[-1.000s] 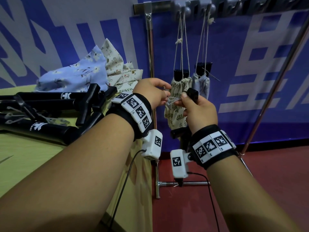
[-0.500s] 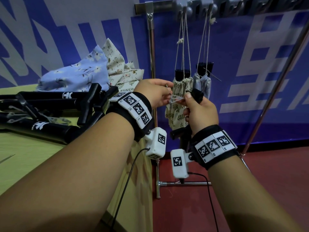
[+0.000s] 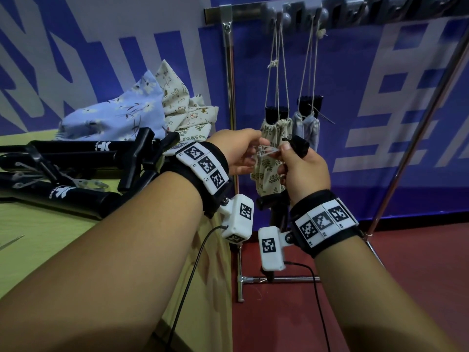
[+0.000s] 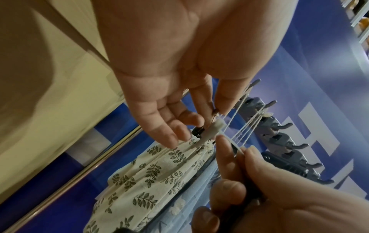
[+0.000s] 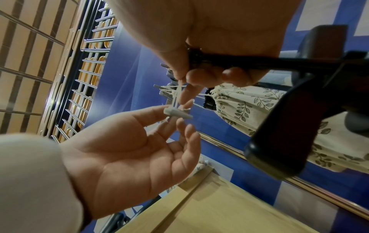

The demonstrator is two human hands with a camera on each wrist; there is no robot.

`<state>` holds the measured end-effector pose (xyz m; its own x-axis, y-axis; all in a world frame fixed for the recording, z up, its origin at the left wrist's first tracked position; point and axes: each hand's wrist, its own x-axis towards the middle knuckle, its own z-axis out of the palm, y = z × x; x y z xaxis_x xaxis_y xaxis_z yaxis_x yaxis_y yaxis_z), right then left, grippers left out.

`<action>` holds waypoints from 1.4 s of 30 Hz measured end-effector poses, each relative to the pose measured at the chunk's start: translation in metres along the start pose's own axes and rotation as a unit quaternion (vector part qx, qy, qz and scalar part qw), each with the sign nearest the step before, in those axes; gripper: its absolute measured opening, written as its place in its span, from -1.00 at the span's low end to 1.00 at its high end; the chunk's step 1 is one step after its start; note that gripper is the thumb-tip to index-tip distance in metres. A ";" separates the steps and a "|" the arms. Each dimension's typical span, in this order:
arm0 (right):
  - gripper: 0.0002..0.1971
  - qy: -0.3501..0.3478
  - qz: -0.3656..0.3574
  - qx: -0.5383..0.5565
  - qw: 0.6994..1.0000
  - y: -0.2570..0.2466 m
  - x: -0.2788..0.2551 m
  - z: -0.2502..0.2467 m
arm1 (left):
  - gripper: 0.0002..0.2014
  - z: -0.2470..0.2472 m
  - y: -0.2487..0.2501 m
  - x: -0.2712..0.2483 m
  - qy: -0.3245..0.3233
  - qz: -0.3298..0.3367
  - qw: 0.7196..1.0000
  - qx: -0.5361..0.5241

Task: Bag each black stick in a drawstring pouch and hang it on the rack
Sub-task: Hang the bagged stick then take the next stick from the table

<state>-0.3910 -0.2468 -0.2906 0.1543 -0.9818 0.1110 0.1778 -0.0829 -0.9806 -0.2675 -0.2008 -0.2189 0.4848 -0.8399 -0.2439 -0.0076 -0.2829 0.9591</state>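
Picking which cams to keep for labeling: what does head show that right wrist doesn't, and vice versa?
Only head: the loose black sticks piled on the table, the spare pouches behind them, the pale blue pouch already hanging, and the rack's hook rail.

Only right wrist: the open palm of the left hand and the slatted ceiling.

Both: the right hand gripping a black stick, both hands pinching a small white clip on cords, and the hung leaf-print pouch.
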 end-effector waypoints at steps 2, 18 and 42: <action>-0.75 0.000 -0.002 -0.008 1.000 -0.001 -0.001 0.000 | -0.63 0.000 0.001 -0.002 -0.014 -0.023 1.000 -0.010; -0.76 0.002 -0.021 -0.016 1.000 0.001 0.001 0.000 | -0.83 -0.003 0.002 -0.004 -0.041 -0.048 0.996 -0.056; -0.69 -0.096 -0.062 0.040 0.993 -0.017 0.005 -0.004 | -0.71 0.008 -0.022 0.004 -0.135 -0.014 0.945 0.298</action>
<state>-0.3971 -0.2510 -0.2737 0.3068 -0.9138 0.2663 0.2830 -0.1795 -0.9422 -0.2722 -0.2011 -0.2417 0.2528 -0.8927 -0.3731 -0.5285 -0.4505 0.7196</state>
